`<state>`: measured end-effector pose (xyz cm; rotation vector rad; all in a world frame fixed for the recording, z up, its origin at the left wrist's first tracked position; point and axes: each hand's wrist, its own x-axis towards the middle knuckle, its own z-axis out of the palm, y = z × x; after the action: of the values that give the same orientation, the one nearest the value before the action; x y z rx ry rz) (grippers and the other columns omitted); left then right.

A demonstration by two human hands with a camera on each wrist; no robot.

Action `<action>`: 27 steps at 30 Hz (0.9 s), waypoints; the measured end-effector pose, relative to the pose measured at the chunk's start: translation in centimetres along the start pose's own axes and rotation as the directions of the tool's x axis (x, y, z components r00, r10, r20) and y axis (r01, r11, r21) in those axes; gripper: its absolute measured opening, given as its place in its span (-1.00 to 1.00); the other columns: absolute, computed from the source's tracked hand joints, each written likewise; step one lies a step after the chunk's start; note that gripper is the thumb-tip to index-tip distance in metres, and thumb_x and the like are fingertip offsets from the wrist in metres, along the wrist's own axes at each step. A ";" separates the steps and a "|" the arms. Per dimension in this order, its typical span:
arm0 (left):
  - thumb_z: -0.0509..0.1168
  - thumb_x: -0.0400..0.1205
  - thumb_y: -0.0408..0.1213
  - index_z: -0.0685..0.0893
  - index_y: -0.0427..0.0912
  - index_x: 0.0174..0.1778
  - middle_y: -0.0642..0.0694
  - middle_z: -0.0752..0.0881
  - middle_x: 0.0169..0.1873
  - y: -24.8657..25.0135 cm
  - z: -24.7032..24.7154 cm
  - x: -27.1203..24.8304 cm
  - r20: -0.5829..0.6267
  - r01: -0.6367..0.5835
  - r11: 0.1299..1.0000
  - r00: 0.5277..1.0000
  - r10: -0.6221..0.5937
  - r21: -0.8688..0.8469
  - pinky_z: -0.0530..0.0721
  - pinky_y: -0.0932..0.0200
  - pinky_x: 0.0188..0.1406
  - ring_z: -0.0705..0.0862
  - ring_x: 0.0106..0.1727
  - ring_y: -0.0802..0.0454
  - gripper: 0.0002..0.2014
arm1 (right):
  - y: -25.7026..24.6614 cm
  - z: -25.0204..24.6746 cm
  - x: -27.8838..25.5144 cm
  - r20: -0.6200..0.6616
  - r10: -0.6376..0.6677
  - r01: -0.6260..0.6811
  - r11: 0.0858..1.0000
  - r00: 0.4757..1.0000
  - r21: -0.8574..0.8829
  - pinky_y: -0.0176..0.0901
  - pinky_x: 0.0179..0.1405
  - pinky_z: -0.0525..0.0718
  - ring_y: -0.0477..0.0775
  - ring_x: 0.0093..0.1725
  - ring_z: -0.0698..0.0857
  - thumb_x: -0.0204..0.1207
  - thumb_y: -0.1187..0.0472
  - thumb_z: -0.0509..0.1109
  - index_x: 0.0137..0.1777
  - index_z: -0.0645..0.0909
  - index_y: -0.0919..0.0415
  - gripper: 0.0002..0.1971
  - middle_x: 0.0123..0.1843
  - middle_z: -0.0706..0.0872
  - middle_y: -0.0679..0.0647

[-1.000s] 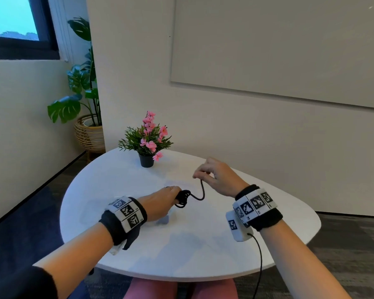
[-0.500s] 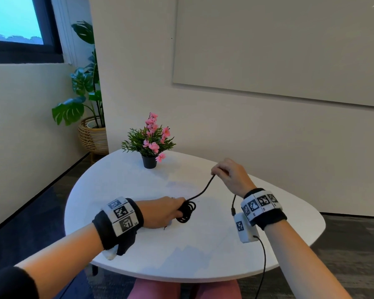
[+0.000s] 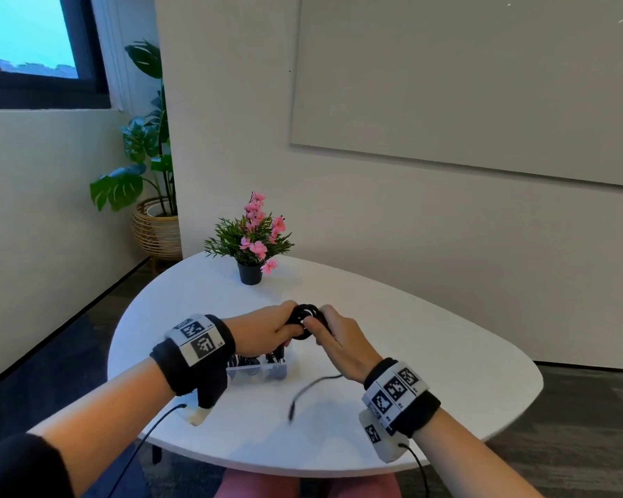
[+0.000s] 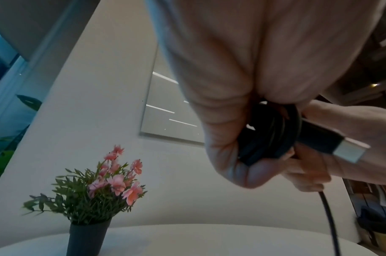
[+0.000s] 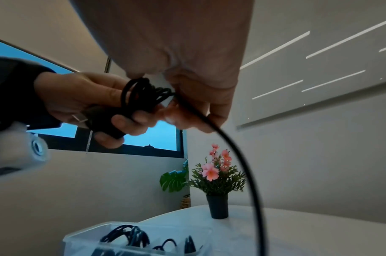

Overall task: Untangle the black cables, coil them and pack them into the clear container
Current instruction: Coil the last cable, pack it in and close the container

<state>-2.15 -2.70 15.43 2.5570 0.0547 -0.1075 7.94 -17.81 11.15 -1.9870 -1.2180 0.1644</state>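
A coiled black cable (image 3: 304, 319) is held above the white table (image 3: 446, 372) between both hands. My left hand (image 3: 267, 330) grips the coil (image 4: 268, 138), its fingers curled round the loops and the USB plug (image 4: 349, 152). My right hand (image 3: 335, 336) pinches the cable (image 5: 181, 102) where it leaves the coil. The loose tail (image 3: 312, 388) hangs from the right hand to the tabletop, blurred. The clear container (image 3: 263, 372) sits under my left wrist with coiled black cables (image 5: 130, 237) inside.
A small potted plant with pink flowers (image 3: 252, 246) stands at the table's far side. A large leafy plant in a wicker basket (image 3: 155, 224) stands on the floor by the wall. Wrist camera leads hang off the near table edge.
The right hand swung out to the right drawing the cable taut, then came back to the coil. The coil has grown, both hands now meet on it and the tail is shorter.
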 end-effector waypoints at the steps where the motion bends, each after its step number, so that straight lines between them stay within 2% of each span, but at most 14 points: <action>1: 0.07 0.74 -0.17 0.32 -0.15 0.31 -0.13 0.67 -0.06 0.1 0.0 0.0 0.002 0.000 1.000 1.000 0.000 0.003 0.65 0.15 -0.07 0.63 -0.13 0.03 -0.74 | -0.2 0.2 0.1 -0.025 0.010 -0.009 0.999 1.000 0.042 -0.07 -0.29 0.52 0.09 -0.31 0.59 0.58 -0.30 0.07 -0.01 0.50 0.26 -0.43 -0.24 0.68 0.17; 3: 0.10 0.74 -0.20 0.11 -0.21 0.54 -0.24 0.66 0.08 0.5 0.1 0.0 0.008 -0.007 1.000 1.000 0.007 0.011 0.64 0.05 0.09 0.63 -0.03 0.00 -0.52 | -0.7 0.5 0.4 -0.064 0.031 -0.023 0.993 0.997 0.114 -0.20 -0.31 0.49 0.04 -0.32 0.58 0.64 -0.13 0.12 -0.07 0.53 0.32 -0.54 -0.28 0.68 0.14; 4: 0.10 0.74 -0.22 0.01 -0.26 0.58 -0.22 0.65 0.06 0.7 0.3 0.1 0.011 -0.013 1.000 1.000 0.013 0.010 0.64 0.11 0.08 0.61 -0.08 0.06 -0.44 | -0.9 0.7 0.5 -0.091 0.033 -0.023 0.993 0.995 0.112 -0.26 -0.33 0.48 0.04 -0.33 0.60 0.64 -0.10 0.13 -0.11 0.54 0.32 -0.56 -0.28 0.69 0.15; 5: 0.10 0.74 -0.23 0.00 -0.28 0.58 -0.16 0.64 -0.01 0.8 0.4 0.3 0.005 -0.026 1.000 1.000 0.026 -0.014 0.63 0.19 0.00 0.60 -0.16 0.12 -0.44 | -1.2 0.9 0.7 -0.123 0.031 -0.020 0.996 0.992 0.091 -0.31 -0.36 0.47 0.03 -0.35 0.59 0.64 -0.08 0.14 -0.16 0.53 0.30 -0.58 -0.30 0.69 0.15; 8: 0.13 0.73 -0.19 0.31 -0.22 0.33 -0.04 0.63 -0.16 0.5 0.6 0.8 -0.043 -0.062 0.993 0.997 0.057 -0.102 0.64 0.21 -0.16 0.60 -0.23 0.13 -0.69 | -1.4 0.7 1.0 -0.198 0.022 -0.013 0.999 0.980 0.047 -0.31 -0.42 0.41 -0.01 -0.42 0.53 0.66 0.00 0.16 -0.23 0.49 0.24 -0.65 -0.39 0.63 0.08; 10: 0.13 0.72 -0.13 0.39 -0.20 0.26 -0.06 0.66 -0.11 0.1 0.6 0.8 -0.033 -0.050 0.996 0.998 0.047 -0.079 0.62 0.19 -0.15 0.59 -0.22 0.11 -0.72 | -1.2 0.2 1.0 -0.223 0.021 -0.015 1.000 0.975 0.027 -0.28 -0.44 0.37 0.01 -0.44 0.50 0.67 0.02 0.17 -0.24 0.49 0.27 -0.65 -0.43 0.57 0.06; 12: 0.12 0.73 -0.11 0.44 -0.24 0.22 -0.08 0.67 -0.07 0.1 1.0 0.7 0.021 -0.046 0.997 0.999 0.048 -0.065 0.60 0.27 -0.14 0.60 -0.21 0.14 -0.72 | -1.0 -0.2 0.9 -0.224 0.008 -0.004 1.000 0.975 0.019 -0.27 -0.45 0.34 -0.01 -0.47 0.42 0.67 0.03 0.17 -0.26 0.47 0.30 -0.63 -0.46 0.50 0.05; 15: 0.09 0.74 -0.14 0.44 -0.23 0.13 -0.08 0.64 -0.12 0.0 1.5 0.4 0.099 -0.060 0.998 0.993 0.060 0.003 0.56 0.32 -0.20 0.58 -0.25 0.16 -0.78 | -0.7 -0.2 0.4 -0.172 0.011 -0.011 1.000 0.985 0.002 -0.25 -0.44 0.31 0.03 -0.44 0.41 0.67 0.02 0.16 -0.25 0.48 0.34 -0.60 -0.44 0.50 0.10; 17: 0.07 0.75 -0.16 0.41 -0.20 0.07 -0.09 0.58 -0.16 -0.2 1.5 0.3 0.135 -0.070 0.994 0.989 0.058 0.088 0.47 0.31 -0.30 0.49 -0.32 0.17 -0.83 | -0.5 0.0 0.2 -0.120 0.029 -0.029 1.000 0.992 0.001 -0.27 -0.43 0.31 -0.03 -0.45 0.40 0.67 0.00 0.16 -0.30 0.46 0.22 -0.62 -0.46 0.47 0.01; 21: 0.03 0.75 -0.19 0.42 -0.25 0.09 -0.14 0.57 -0.13 -0.6 1.2 -0.3 0.202 -0.073 0.979 0.979 0.034 0.189 0.49 0.13 -0.14 0.50 -0.21 -0.01 -0.81 | -0.2 -0.7 0.3 0.045 0.041 -0.043 0.998 0.998 0.034 -0.29 -0.43 0.33 -0.13 -0.48 0.38 0.63 -0.03 0.23 -0.39 0.45 0.08 -0.64 -0.49 0.44 -0.09; 23: 0.03 0.75 -0.21 0.40 -0.20 0.01 -0.17 0.55 -0.12 -0.6 1.2 -0.8 0.213 -0.098 0.979 0.975 0.058 0.181 0.45 0.13 -0.14 0.46 -0.20 -0.02 -0.86 | -0.2 -1.8 0.5 0.106 0.055 -0.069 0.989 0.993 0.131 -0.35 -0.49 0.30 -0.16 -0.53 0.34 0.61 0.02 0.30 -0.40 0.50 0.14 -0.64 -0.52 0.42 -0.06; 24: 0.03 0.75 -0.22 0.39 -0.20 0.00 -0.18 0.54 -0.11 -0.5 1.2 -1.0 0.203 -0.116 0.981 0.976 0.083 0.157 0.44 0.14 -0.14 0.46 -0.19 -0.03 -0.87 | -0.3 -2.3 0.7 0.113 0.062 -0.084 0.975 0.992 0.205 -0.38 -0.53 0.29 -0.16 -0.56 0.32 0.60 0.06 0.32 -0.39 0.52 0.23 -0.64 -0.52 0.41 0.02; 25: 0.03 0.75 -0.23 0.40 -0.23 0.01 -0.19 0.55 -0.10 -0.3 1.1 -1.2 0.181 -0.135 0.983 0.977 0.112 0.125 0.45 0.13 -0.14 0.47 -0.19 -0.05 -0.87 | -0.3 -2.6 0.8 0.110 0.072 -0.100 0.954 0.991 0.283 -0.39 -0.56 0.27 -0.13 -0.57 0.31 0.59 0.10 0.31 -0.35 0.54 0.33 -0.65 -0.50 0.40 0.13; 27: 0.05 0.75 -0.23 0.43 -0.25 0.10 -0.17 0.60 -0.09 0.3 0.8 -1.3 0.078 -0.180 0.982 0.981 0.175 0.055 0.54 0.13 -0.13 0.55 -0.17 -0.07 -0.84 | -0.6 -2.7 1.1 0.097 0.090 -0.124 0.889 0.991 0.441 -0.37 -0.56 0.25 -0.07 -0.53 0.29 0.51 0.13 0.24 -0.25 0.57 0.40 -0.70 -0.41 0.39 0.19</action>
<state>-3.43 -3.44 15.04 2.6039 -0.2078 -0.1350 9.37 -18.32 13.70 -1.6514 -1.0042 0.5305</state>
